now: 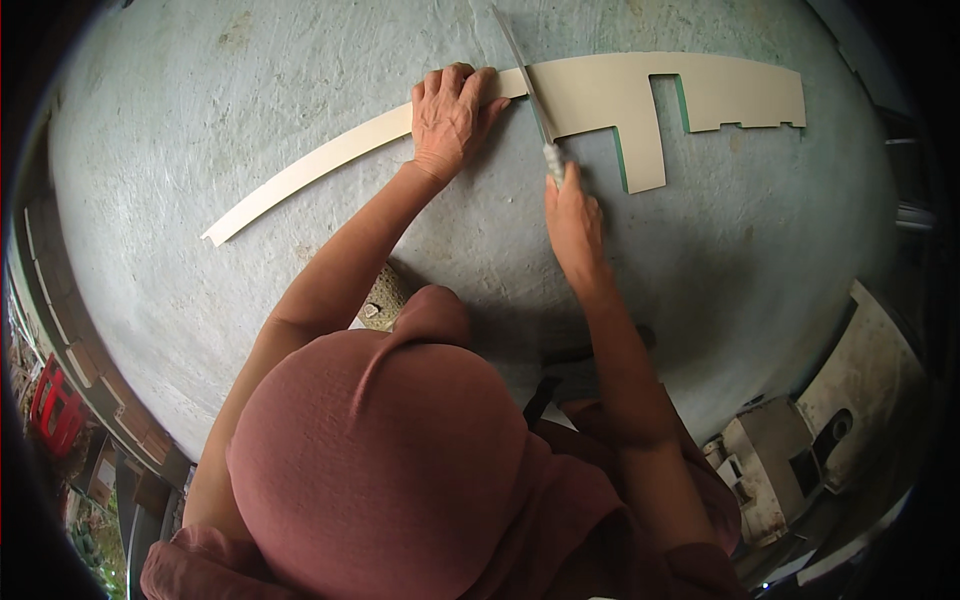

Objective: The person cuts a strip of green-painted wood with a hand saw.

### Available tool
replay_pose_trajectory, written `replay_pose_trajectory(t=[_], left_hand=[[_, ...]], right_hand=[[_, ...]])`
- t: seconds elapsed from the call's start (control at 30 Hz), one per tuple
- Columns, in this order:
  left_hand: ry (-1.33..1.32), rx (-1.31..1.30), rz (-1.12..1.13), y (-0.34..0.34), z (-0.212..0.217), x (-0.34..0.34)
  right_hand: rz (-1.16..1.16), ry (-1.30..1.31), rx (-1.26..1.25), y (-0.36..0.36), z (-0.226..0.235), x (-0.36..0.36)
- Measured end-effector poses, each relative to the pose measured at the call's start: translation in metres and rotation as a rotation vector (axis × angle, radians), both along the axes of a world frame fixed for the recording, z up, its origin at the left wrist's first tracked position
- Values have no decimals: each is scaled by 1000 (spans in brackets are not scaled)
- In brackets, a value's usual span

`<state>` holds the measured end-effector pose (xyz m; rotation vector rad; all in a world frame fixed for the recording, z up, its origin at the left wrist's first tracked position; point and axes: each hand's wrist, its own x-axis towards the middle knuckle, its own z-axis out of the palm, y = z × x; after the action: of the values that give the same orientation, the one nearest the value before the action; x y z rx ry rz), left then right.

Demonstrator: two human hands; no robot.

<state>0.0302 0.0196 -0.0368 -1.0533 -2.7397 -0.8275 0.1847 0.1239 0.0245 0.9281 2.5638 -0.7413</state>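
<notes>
A long cream board (595, 95) with green cut edges lies flat on the grey floor (250, 100), narrow on the left and wide with notches on the right. My left hand (445, 120) lies across the narrow strip, its fingers bent over the far edge and the thumb along the near one. In my right hand (577, 225) is the pale handle (553, 160) of a long, thin-bladed cutting tool (533, 92). Its blade slants across the board where strip and wide part meet. The right fingers are closed around the handle; no teeth can be made out.
At the lower right lie white-grey boards (765, 455) with holes and cutouts. A red plastic object (58, 408) stands beyond the tiled edge (85, 365) at far left. A speckled cylinder-like thing (385, 298) shows beside my left forearm.
</notes>
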Motion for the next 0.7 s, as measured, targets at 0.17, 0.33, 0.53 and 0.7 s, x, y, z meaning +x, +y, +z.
replay_pose_trajectory(t=[0.17, 0.33, 0.53, 0.7], left_hand=[[17, -19, 12, -3, 2, -1], [-10, 8, -5, 4, 0, 2], [-14, 1, 6, -2, 2, -1], [-3, 7, -8, 2, 0, 1]], right_hand=[[-33, -44, 9, -7, 5, 27], [4, 12, 12, 4, 2, -12], [-56, -67, 16, -7, 8, 31], [30, 57, 3, 5, -2, -12]])
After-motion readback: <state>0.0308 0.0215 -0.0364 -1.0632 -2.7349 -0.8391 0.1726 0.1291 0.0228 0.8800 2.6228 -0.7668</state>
